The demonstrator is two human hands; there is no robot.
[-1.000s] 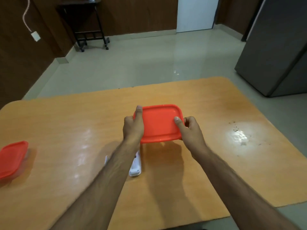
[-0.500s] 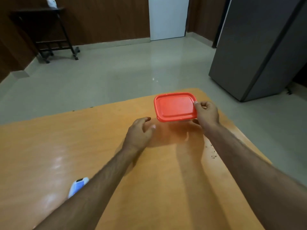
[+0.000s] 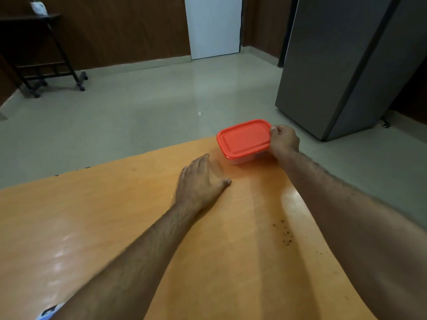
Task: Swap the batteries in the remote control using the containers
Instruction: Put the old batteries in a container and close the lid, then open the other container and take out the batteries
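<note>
One lidded container (image 3: 245,139) at the counter (image 3: 115,227) corner, pinched by the right hand (image 3: 283,140); left hand (image 3: 200,184) flat, empty beside it; a nudge could tip it off.

- Your left hand (image 3: 200,185) is bare: no glove, ring or watch shows on it.
- Your right hand (image 3: 283,141) is bare too, with short nails on the fingers in view.
- Both your forearms are uncovered up to the near edge of the view, with fine hair along them; no sleeve or cuff shows.
</note>
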